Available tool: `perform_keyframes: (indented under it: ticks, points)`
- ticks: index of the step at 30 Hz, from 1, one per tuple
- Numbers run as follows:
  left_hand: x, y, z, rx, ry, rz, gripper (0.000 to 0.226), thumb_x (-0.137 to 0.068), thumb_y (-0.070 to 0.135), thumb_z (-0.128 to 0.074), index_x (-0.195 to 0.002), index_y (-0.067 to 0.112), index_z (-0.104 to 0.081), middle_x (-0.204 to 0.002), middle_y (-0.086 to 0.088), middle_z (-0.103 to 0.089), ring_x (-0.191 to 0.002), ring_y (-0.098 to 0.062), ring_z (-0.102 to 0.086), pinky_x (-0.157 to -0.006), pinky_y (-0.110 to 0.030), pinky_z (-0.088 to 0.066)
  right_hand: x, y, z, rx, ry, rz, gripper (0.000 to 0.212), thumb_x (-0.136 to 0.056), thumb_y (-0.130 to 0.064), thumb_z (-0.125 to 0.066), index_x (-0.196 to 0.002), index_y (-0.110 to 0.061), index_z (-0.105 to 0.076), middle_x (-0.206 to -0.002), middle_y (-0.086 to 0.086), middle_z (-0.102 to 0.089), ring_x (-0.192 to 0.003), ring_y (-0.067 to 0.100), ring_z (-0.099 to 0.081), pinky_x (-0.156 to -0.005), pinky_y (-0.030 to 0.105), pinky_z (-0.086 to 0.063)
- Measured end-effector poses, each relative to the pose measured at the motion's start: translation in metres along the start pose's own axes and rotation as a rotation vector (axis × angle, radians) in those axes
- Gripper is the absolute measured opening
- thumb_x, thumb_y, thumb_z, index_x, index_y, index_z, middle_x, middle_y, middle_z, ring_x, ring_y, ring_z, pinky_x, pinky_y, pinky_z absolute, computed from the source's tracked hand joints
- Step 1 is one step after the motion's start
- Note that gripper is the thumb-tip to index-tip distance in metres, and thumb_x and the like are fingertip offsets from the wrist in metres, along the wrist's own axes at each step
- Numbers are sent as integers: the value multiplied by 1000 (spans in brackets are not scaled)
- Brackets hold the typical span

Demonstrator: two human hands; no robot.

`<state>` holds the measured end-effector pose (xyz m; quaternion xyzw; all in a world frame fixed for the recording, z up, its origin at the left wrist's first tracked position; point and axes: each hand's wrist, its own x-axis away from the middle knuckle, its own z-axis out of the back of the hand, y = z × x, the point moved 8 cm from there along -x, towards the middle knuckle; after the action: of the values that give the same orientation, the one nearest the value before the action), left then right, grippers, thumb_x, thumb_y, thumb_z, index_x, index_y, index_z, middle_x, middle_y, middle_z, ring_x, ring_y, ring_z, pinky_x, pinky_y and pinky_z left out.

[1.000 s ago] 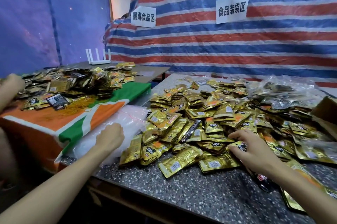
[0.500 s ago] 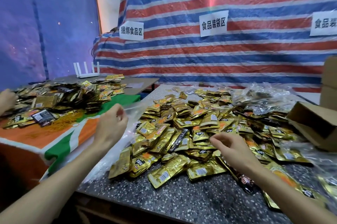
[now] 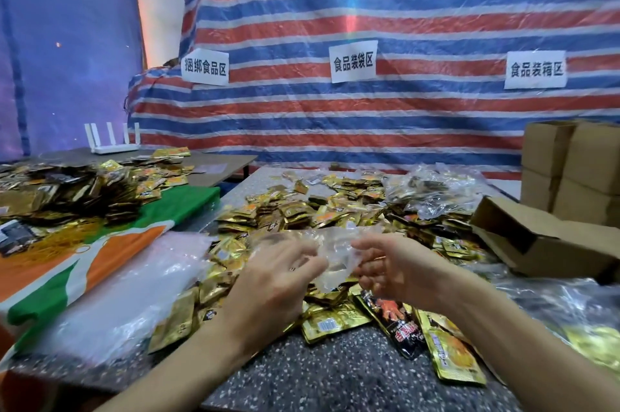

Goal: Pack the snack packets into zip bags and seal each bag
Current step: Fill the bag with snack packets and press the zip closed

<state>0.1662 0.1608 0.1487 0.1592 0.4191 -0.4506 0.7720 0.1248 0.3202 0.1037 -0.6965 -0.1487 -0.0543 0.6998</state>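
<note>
Both hands are on one clear plastic zip bag (image 3: 335, 253), held up just above the near part of the heap. The left hand (image 3: 281, 274) pinches its left edge with curled fingers and the right hand (image 3: 392, 267) pinches its right edge. The bag is blurred, but it looks limp, crumpled and empty, so this reads as the opening step: the mouth is being pulled apart, and nothing has yet gone into this bag.

The job looks far from over. A wide pile of loose gold foil snack packets (image 3: 302, 210) covers the middle of the speckled grey stone surface (image 3: 302, 374). The packets are flat, glossy little rectangles with crimped edges and white barcode patches. One longer black packet with red print (image 3: 399, 321) lies at the near edge, just below the right hand. A soft, frosted-looking stack of unused clear bags (image 3: 134, 280) lies to the near left, beside the pile. At the far right a shiny, wrinkled mound of clear bags with packets inside (image 3: 432, 190) suggests that some bags are already filled; whether they are sealed cannot be told.

An open brown cardboard box (image 3: 536, 243), matt and stiff, sits to the right. On the left, a green, orange and white cloth (image 3: 100, 243) carries another, darker heap of packets (image 3: 84, 190).
</note>
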Motion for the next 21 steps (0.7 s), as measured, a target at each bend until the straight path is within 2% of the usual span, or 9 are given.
perform_keyframes:
  ticks: [5, 7, 9, 10, 12, 14, 17, 19, 21]
  points:
    - [5, -1, -8, 61, -13, 51, 23, -88, 9, -51, -91, 8, -73, -95, -6, -72, -79, -22, -69, -64, -33, -57, 21, 1, 24, -137, -73, 48, 18, -87, -15, -68, -94, 0, -73, -95, 15, -73, -74, 19, -69, -59, 23, -57]
    - [7, -2, -19, 135, -90, 106, 15, -85, 11, -59, -91, 13, -73, -100, 1, -70, -90, -17, -66, -73, -38, -56, 24, 0, 29, -78, -54, 96, 16, -87, -13, -69, -94, 0, -75, -95, 14, -73, -74, 17, -69, -59, 22, -57]
    - [9, -6, -33, 360, -192, 293, 17, -81, 24, -60, -92, 22, -73, -108, 12, -65, -106, -6, -59, -90, -36, -49, 25, 0, 31, -50, -29, 135, 13, -87, -13, -70, -88, -3, -78, -91, 13, -74, -70, 16, -69, -54, 21, -55]
    - [8, -7, -39, 532, -225, 419, 21, -79, 35, -57, -90, 26, -72, -106, 16, -64, -107, -3, -57, -92, -31, -47, 25, -2, 31, -43, -18, 155, 12, -88, -13, -70, -86, -4, -78, -89, 12, -74, -69, 16, -68, -54, 22, -55]
    - [3, -4, -50, 853, -247, 634, 37, -77, 56, -53, -88, 27, -73, -95, 9, -68, -93, -4, -63, -81, -22, -49, 27, -5, 29, 9, -6, 197, 13, -88, -13, -70, -88, -3, -78, -89, 14, -72, -69, 17, -67, -57, 22, -54]
    - [-5, 3, -60, 1037, -282, 776, 52, -76, 68, -61, -89, 20, -73, -90, -5, -71, -79, -11, -66, -67, -22, -50, 29, -8, 25, 87, -1, 234, 13, -90, -12, -68, -88, -3, -77, -87, 14, -71, -70, 17, -66, -58, 23, -52]
    - [-10, 9, -71, 1166, -322, 895, 39, -72, 52, -77, -81, 15, -73, -82, -6, -72, -72, -14, -66, -61, -23, -54, 34, -11, 20, 184, 10, 266, 22, -90, -8, -63, -73, -13, -76, -78, 10, -69, -68, 15, -65, -57, 22, -51]
    - [-9, 5, -75, 1251, -333, 959, 29, -69, 38, -79, -79, 12, -73, -82, -7, -72, -74, -19, -67, -71, -37, -60, 35, -11, 21, 212, 32, 249, 22, -87, -4, -61, -71, -12, -75, -78, 10, -69, -67, 15, -65, -57, 23, -51]
    - [-4, 1, -81, 1362, -365, 1056, 22, -72, 28, -79, -80, 8, -74, -84, -10, -73, -74, -20, -69, -69, -38, -60, 35, -8, 25, 208, 71, 218, 15, -84, -2, -59, -75, -6, -71, -78, 12, -68, -66, 17, -65, -56, 26, -51]
